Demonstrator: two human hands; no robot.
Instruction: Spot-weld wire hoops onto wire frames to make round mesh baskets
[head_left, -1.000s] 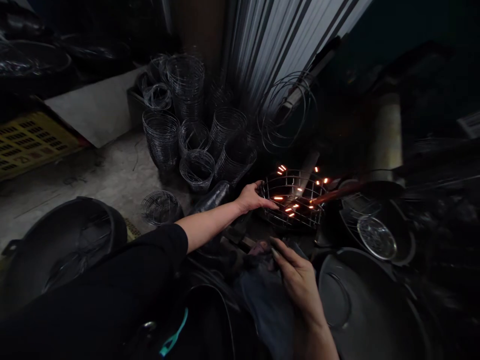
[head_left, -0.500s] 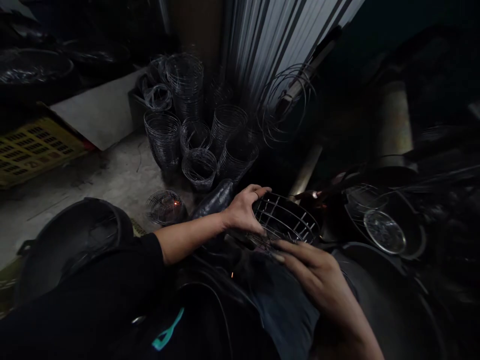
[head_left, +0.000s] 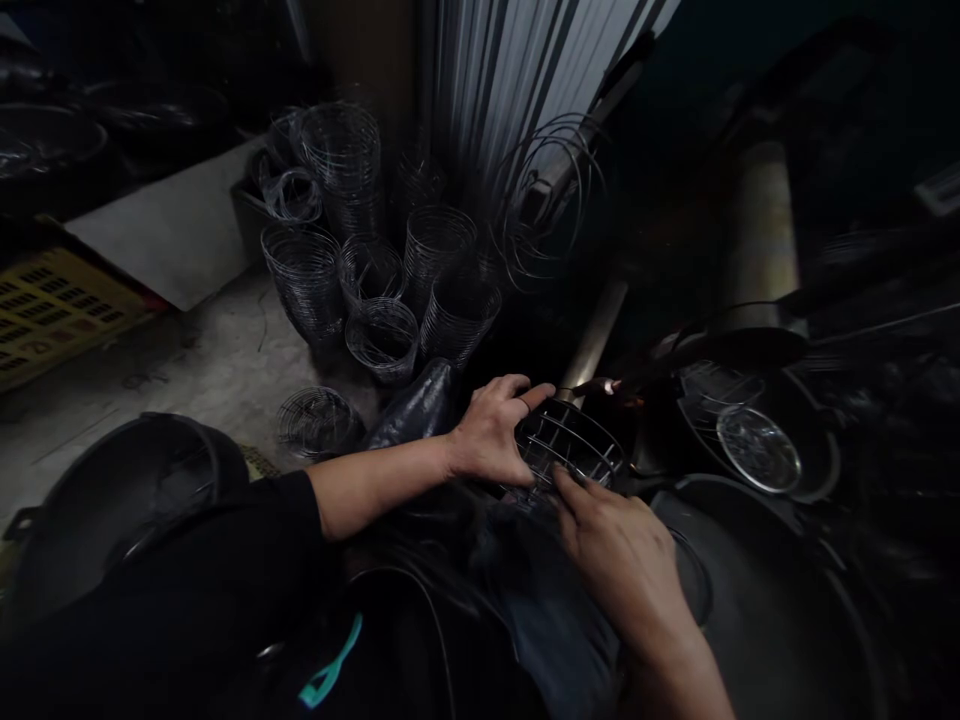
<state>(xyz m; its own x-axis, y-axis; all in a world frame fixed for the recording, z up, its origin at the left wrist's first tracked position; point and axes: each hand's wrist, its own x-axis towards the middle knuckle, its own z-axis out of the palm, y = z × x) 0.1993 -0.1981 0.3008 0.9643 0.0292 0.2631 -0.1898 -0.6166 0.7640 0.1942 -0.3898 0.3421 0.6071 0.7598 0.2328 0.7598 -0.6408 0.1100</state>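
A small round wire basket [head_left: 574, 450] sits tilted in the middle of the view. My left hand [head_left: 495, 430] grips its left rim, fingers curled over the wire. My right hand [head_left: 611, 545] touches its near edge with the fingertips, fingers bent on the wire. Just beyond the basket a copper-coloured welding arm [head_left: 652, 372] ends in a tip with a faint glow [head_left: 613, 386].
Stacks of wire rings [head_left: 352, 250] stand behind on the concrete floor, one loose wire coil [head_left: 319, 420] nearer. A large dark tub [head_left: 112, 500] is at left, a yellow crate [head_left: 52, 310] farther left. Dark pans [head_left: 757, 590] and a shiny disc [head_left: 757, 450] crowd the right.
The sparks at the basket have died out. My left hand has drawn the basket toward me and tilted it, and my right hand has come up to touch its near edge.
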